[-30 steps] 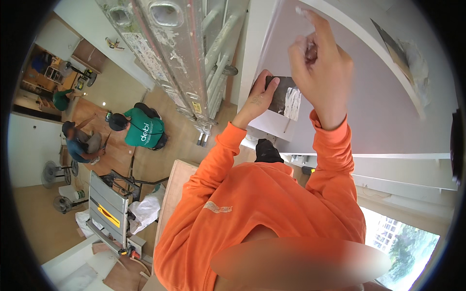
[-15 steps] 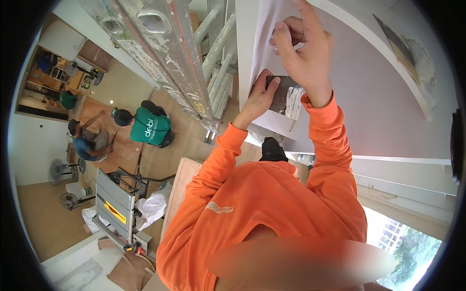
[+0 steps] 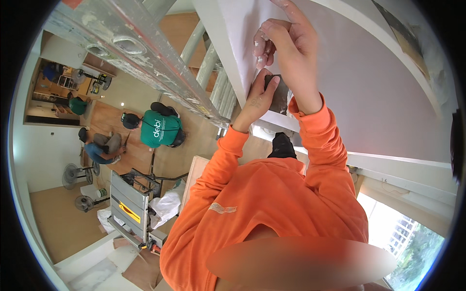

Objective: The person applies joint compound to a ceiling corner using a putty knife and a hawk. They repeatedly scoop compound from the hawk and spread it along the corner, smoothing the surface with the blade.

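Rising at left, a paint-spattered metal ladder (image 3: 160, 72) stands near your left hand (image 3: 257, 100), which grips a flat dark scraper (image 3: 280, 97), partly hidden by your right wrist (image 3: 308, 99). Your right hand (image 3: 296, 51), white-smeared, is loosely half-open, index finger (image 3: 295, 12) extended; a pale panel (image 3: 374, 87) spans the right.

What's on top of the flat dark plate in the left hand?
On the plate, white paste at right; whatever lies behind the left thumb, right wrist and orange fabric cuff is hidden.
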The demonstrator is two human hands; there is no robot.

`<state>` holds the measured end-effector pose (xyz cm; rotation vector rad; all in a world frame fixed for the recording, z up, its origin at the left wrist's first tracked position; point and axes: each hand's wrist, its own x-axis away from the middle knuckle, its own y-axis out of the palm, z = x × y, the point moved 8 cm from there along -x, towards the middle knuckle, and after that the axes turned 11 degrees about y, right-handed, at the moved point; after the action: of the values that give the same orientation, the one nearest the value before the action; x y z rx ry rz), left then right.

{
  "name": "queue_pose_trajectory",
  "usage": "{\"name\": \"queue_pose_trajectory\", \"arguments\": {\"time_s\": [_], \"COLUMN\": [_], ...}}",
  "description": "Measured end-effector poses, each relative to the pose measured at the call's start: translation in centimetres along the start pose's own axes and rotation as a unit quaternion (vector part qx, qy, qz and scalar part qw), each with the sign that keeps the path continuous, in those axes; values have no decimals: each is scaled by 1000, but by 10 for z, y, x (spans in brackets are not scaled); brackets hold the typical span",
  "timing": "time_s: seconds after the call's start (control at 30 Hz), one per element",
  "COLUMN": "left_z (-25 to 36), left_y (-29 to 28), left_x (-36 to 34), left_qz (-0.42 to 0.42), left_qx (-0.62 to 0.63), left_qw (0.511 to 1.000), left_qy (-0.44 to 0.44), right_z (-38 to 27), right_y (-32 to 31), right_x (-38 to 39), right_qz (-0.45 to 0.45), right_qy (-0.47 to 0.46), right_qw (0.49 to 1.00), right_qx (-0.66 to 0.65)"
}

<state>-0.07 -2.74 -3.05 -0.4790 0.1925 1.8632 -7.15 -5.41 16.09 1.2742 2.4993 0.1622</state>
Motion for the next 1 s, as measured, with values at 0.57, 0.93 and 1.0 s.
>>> {"name": "queue_pose_trajectory", "arguments": {"time_s": [0.57, 0.93, 1.0], "left_z": [14, 23, 23], "left_y": [7, 9, 8], "left_x": [0, -3, -2], "left_qz": [-47, -6, -1], "left_qx": [-4, 54, 41], "left_qw": [997, 998, 999], "left_qy": [60, 17, 33], "right_z": [-16, -3, -9], "right_y": [-3, -2, -8], "right_x": [24, 2, 10], "right_qz": [83, 74, 128], "right_qy": [-304, -276, -323], "right_qw": [907, 823, 817], "right_qx": [278, 492, 461]}}
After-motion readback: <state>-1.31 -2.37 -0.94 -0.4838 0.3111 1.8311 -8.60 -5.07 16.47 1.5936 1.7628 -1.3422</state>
